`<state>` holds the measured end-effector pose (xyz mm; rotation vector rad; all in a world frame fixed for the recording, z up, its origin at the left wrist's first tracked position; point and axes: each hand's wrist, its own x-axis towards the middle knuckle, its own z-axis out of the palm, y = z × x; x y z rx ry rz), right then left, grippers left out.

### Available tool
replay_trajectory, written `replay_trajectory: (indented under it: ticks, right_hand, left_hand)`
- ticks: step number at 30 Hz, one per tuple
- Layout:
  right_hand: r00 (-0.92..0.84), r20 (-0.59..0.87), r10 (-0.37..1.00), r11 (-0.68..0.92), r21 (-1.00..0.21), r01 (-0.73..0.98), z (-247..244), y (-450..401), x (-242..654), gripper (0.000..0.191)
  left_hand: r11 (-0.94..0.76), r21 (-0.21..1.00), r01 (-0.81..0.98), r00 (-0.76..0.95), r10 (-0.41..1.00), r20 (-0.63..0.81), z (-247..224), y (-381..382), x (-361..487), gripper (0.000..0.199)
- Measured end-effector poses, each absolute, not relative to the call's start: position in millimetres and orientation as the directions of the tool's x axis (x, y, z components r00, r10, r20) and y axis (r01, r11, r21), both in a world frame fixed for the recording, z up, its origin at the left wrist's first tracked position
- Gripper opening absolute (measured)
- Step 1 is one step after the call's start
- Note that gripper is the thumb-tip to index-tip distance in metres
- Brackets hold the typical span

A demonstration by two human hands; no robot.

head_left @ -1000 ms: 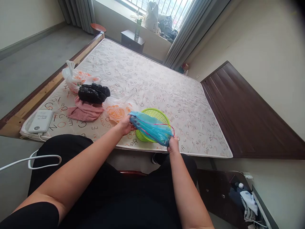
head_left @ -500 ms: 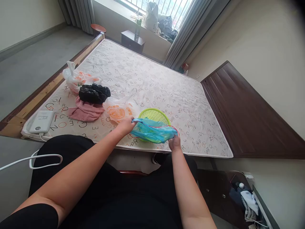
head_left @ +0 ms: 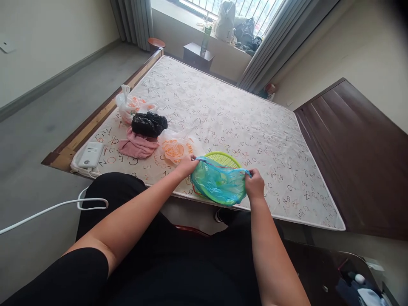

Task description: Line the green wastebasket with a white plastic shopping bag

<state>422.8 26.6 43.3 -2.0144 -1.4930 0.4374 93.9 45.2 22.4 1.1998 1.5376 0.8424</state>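
Note:
A thin blue plastic bag (head_left: 219,185) is stretched between my two hands. My left hand (head_left: 188,165) is closed on its left top edge, and my right hand (head_left: 255,183) grips its right top edge. The bag hangs over the near part of a green mesh basket (head_left: 225,159) at the mattress's front edge, hiding much of it. Just left of the basket lies a white plastic bag with orange print (head_left: 175,146), close to my left hand.
On the mattress (head_left: 255,131) to the left are a pink cloth (head_left: 137,145), a black plastic bag (head_left: 149,124), a knotted white bag (head_left: 130,105) and a white power bank (head_left: 91,155) with a cable. A dark headboard (head_left: 357,157) stands at the right.
The blue bag now hangs lower and more spread out over the basket's near side. The view has shifted, so the scene sits further right.

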Motion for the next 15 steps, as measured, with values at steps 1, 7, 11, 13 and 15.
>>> replay_trajectory:
  ticks: [1,7,11,13,15]
  right_hand:
    - [0.349,0.044,0.936,-0.246,-0.629,0.738,44.4,25.7,421.4,0.029]
    - [0.482,-0.003,0.876,-0.345,-0.704,0.621,47.9,25.4,409.6,0.037]
    - [0.545,-0.15,0.825,-0.349,-0.893,0.283,43.3,26.0,404.0,0.034]
    - [0.505,-0.233,0.831,-0.348,-0.926,0.145,39.9,26.0,400.9,0.026]
    - [0.451,-0.274,0.85,-0.356,-0.928,0.107,36.8,26.1,397.3,0.019]
  left_hand:
    - [0.271,0.914,0.302,-0.02,0.96,-0.278,22.4,44.8,93.8,0.019]
    - [0.191,0.921,0.339,0.068,0.972,-0.227,18.2,39.4,96.3,0.028]
    - [0.137,0.956,0.258,-0.112,0.987,-0.111,16.5,44.8,91.0,0.017]
    - [0.15,0.973,0.175,-0.147,0.981,-0.125,15.9,48.9,86.8,0.023]
    - [0.199,0.97,0.142,-0.133,0.975,-0.18,15.2,51.9,83.5,0.028]
